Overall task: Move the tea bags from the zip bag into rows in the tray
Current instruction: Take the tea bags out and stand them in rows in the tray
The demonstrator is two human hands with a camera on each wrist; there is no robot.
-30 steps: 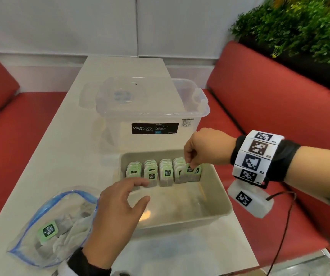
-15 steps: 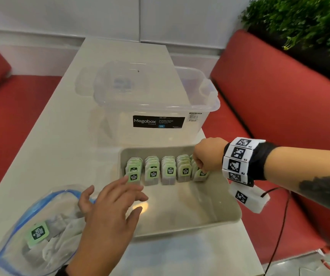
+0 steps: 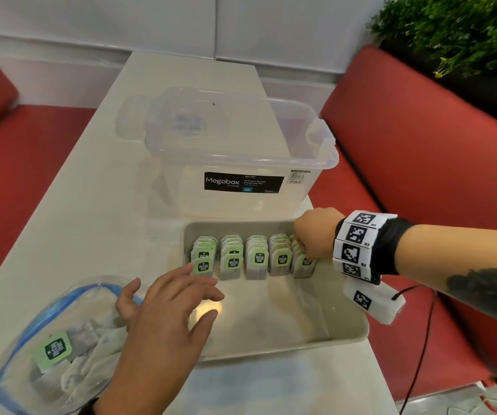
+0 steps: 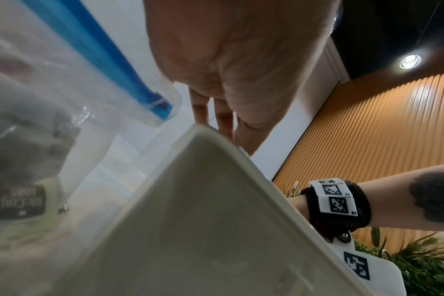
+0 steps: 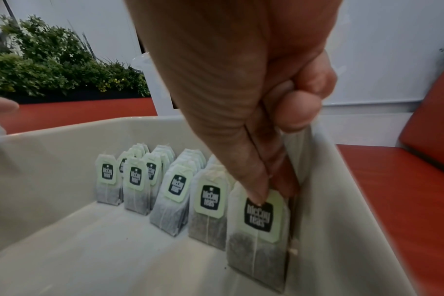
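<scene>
A grey tray (image 3: 286, 350) sits on the white table with several rows of upright tea bags (image 3: 256, 259) along its far wall. My right hand (image 3: 301, 250) pinches the top of a tea bag (image 5: 259, 226) that stands at the front of the rightmost row, close to the tray's right wall (image 5: 342, 200). My left hand (image 3: 199, 292) reaches over the tray's near left corner with straight fingers, and its fingertips touch the front tea bag (image 3: 202, 266) of the leftmost row. The zip bag (image 3: 46, 348), blue-edged, lies at the front left holding more tea bags (image 3: 54, 350).
A clear Megabox storage box (image 3: 241, 163) stands right behind the tray. Red bench seats (image 3: 421, 160) flank the narrow table, with plants (image 3: 466, 34) behind the right one. A thin cable (image 3: 421, 339) hangs from my right wrist unit beside the table's right edge.
My right hand has sunk lower into the tray's far right corner with the tea bag. My left fingertips have slid forward onto the leftmost row's front bag.
</scene>
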